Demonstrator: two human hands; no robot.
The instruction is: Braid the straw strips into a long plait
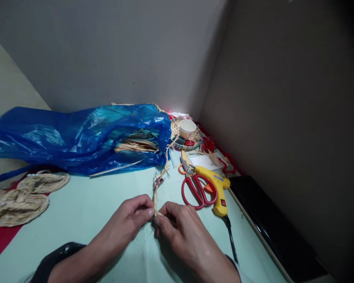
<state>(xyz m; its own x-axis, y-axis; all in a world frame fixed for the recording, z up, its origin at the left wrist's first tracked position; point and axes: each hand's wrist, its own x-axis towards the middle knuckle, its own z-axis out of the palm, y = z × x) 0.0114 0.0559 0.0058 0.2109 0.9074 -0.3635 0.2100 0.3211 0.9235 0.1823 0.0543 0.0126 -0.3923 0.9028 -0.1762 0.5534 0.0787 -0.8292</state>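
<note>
A thin braided straw cord (167, 157) runs from the top of the blue bag down toward me, passing a small clip (158, 182) on the table. At its near end my left hand (132, 216) pinches the cord between thumb and forefinger. Close on the other side, my right hand (185, 230) grips the strands, thumb against bent fingers. The two sets of fingertips almost meet, and they partly hide the cord's end. Red-handled scissors (199, 188) lie just beyond my right hand, resting by a yellow glue gun (216, 182).
A blue plastic bag (61, 133) with dried straw (137, 145) showing spans the back left. Woven straw soles (23, 208) lie at left. A white cup (187, 127) stands on a woven tray (196, 142). A black flat object (271, 224) lies along the right edge, near the walls.
</note>
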